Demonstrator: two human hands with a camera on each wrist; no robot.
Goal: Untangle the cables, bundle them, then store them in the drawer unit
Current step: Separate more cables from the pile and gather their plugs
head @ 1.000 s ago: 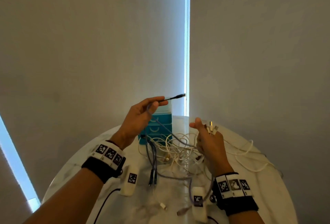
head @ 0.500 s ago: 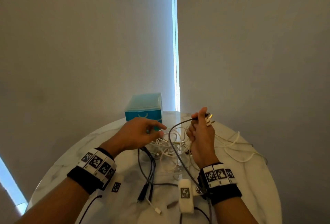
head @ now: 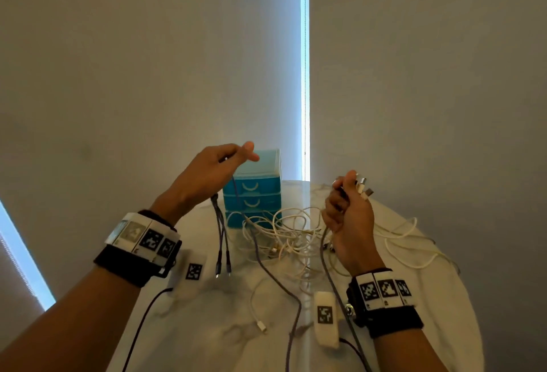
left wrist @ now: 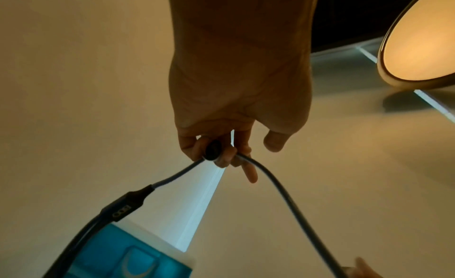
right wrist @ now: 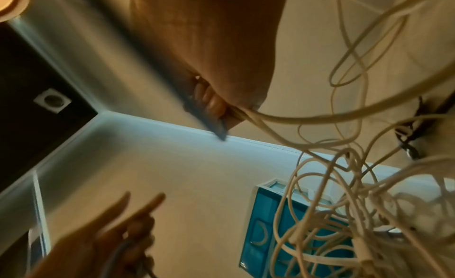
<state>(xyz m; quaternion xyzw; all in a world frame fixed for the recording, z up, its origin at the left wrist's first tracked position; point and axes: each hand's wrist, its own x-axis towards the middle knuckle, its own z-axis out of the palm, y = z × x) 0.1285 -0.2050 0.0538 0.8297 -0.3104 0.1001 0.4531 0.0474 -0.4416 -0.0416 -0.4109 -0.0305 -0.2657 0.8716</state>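
My left hand [head: 220,168] is raised in front of the blue drawer unit [head: 257,194] and pinches a dark grey cable [left wrist: 278,187]. That cable's splitter and plug ends [head: 222,265] hang below the hand. My right hand [head: 349,211] is held up to the right and grips several cable plug ends [head: 363,184] together with a grey cable [head: 328,271]. A tangle of white cables [head: 284,232] lies on the round white table [head: 429,297] between the hands. The drawers look closed.
A loose white cable [head: 408,250] loops over the table's right side. Another white cable end [head: 260,325] lies near the front. Grey curtains with a bright gap [head: 305,75] stand close behind the table. A round ceiling lamp [left wrist: 423,37] shows in the left wrist view.
My left hand went down to the cable pile and came back up holding the dark grey cable in front of the drawer unit. My right hand kept its grip on the plug ends.
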